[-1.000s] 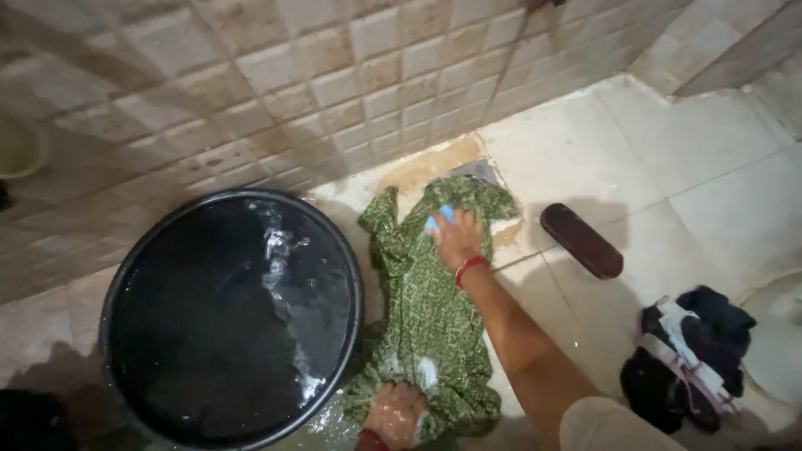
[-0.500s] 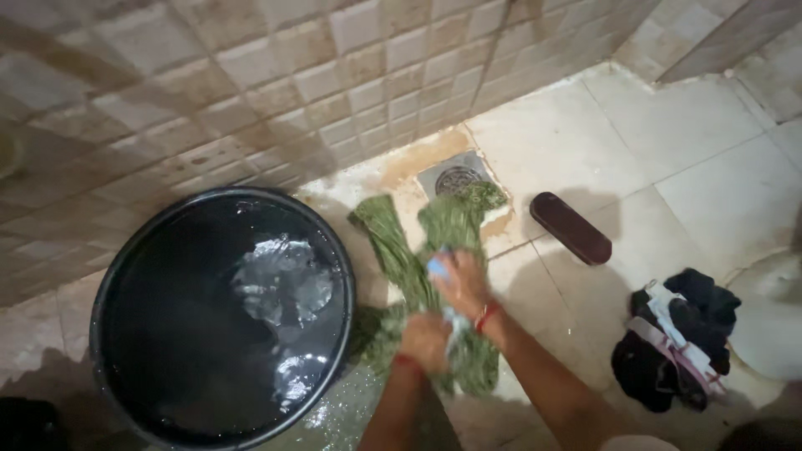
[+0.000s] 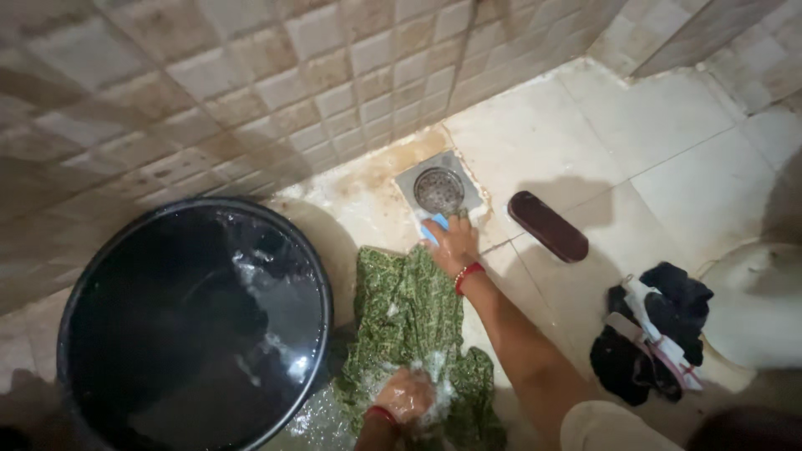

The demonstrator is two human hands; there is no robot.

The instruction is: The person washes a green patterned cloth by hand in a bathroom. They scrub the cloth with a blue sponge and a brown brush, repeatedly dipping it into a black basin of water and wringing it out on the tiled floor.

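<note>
A wet green patterned garment (image 3: 409, 313) lies spread on the tiled floor beside a black tub. My right hand (image 3: 452, 245) grips a small blue soap bar (image 3: 433, 226) and presses it at the garment's far edge, just below the round floor drain (image 3: 439, 190). My left hand (image 3: 403, 395) is closed on the sudsy near end of the garment, pinning it to the floor. A red band sits on each wrist.
A large black tub (image 3: 196, 321) full of water stands at the left. A dark brown scrubbing brush (image 3: 548, 226) lies right of the drain. A dark pile of clothes (image 3: 650, 334) sits at the right. Tiled wall (image 3: 251, 83) runs behind.
The garment was bunched up between both hands half a second ago; now it lies spread flat again. My right hand moved up toward the drain, my left hand back to the near end.
</note>
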